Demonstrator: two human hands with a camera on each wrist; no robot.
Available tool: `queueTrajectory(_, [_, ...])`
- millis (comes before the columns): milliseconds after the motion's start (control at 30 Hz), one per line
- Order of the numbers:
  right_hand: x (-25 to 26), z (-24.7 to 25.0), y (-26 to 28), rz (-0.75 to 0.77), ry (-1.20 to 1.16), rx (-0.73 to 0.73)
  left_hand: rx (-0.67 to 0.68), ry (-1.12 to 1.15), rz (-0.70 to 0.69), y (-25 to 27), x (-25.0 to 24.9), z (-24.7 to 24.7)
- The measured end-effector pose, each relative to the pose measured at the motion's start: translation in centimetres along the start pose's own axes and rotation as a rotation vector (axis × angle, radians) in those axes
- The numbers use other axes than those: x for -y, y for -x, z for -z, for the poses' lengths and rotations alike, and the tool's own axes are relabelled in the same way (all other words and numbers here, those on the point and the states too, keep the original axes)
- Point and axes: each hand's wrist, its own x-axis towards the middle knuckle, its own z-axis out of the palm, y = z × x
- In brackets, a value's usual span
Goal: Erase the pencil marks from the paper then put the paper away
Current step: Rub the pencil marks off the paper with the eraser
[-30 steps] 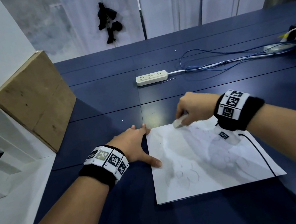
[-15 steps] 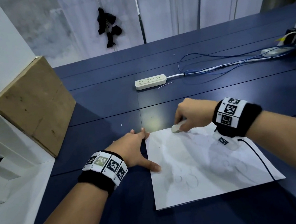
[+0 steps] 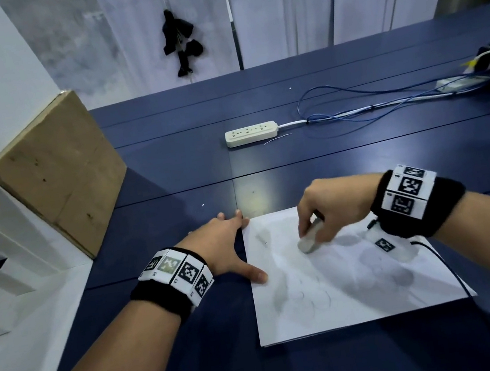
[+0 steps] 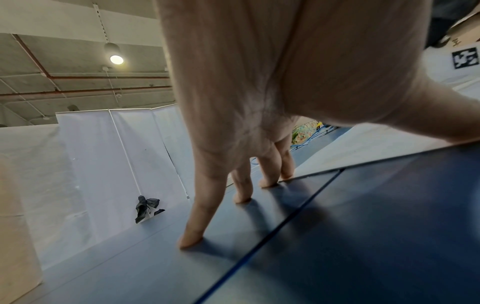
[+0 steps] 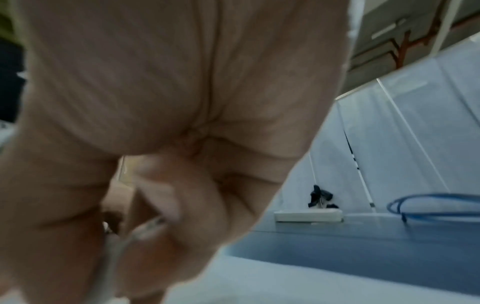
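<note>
Blue table (image 3: 171, 171) bears paper (image 3: 350, 290); right hand (image 3: 333, 203) pinches eraser (image 3: 307, 243), left hand (image 3: 221, 246) fingers spread flat.

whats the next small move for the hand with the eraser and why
Probably draw the eraser toward the near side of the paper, onto the faint loops still showing there. The right hand pinches it, tip on the sheet's far half, and the left hand lies flat at the sheet's left edge, thumb on it.
</note>
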Motion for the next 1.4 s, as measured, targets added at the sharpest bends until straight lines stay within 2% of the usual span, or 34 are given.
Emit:
queueTrajectory(67, [0.0, 0.2, -0.1, -0.029, -0.038, -0.013, 0.004, -0.001, -0.002, 0.0, 0.0, 0.0])
queueTrajectory(200, [-1.1, 1.5, -1.5, -0.106, 0.013, -0.228, 0.008, 0.003, 0.004, 0.0, 0.0, 0.0])
queueTrajectory(267, [-1.2, 1.3, -1.0, -0.112, -0.015, -0.203, 0.005, -0.002, -0.004, 0.1, 0.0, 0.0])
queueTrajectory(400, [0.0, 0.7, 0.9, -0.056, -0.025, 0.046, 0.003, -0.006, -0.010, 0.1, -0.1, 0.1])
queueTrajectory(433, [0.1, 0.8, 0.8, -0.064, -0.054, 0.054, 0.004, -0.005, -0.007, 0.1, -0.1, 0.1])
queueTrajectory(533, [-0.5, 1.5, -0.3, -0.101, 0.015, -0.161, 0.001, -0.008, -0.009, 0.1, -0.1, 0.0])
queueTrajectory(600, [-0.9, 1.7, -0.6, -0.137, 0.072, -0.236, 0.002, -0.003, -0.008, 0.1, 0.0, 0.0])
queueTrajectory(833, [0.7, 0.5, 1.5, -0.081, -0.082, 0.004, 0.004, 0.012, 0.016, -0.3, 0.4, -0.2])
queueTrajectory(1000, [0.4, 0.3, 1.2, -0.119, -0.071, -0.005, 0.006, 0.016, -0.019, 0.3, 0.1, -0.1])
queueTrajectory(1233, [0.9, -0.3, 1.8, -0.101, -0.029, -0.069, -0.106, -0.010, -0.094, 3.1, -1.2, -0.7])
queueTrajectory(1400, [1.5, -0.4, 2.6, -0.109, -0.010, -0.084, -0.024, -0.060, -0.161, 6.4, -2.2, -1.9])
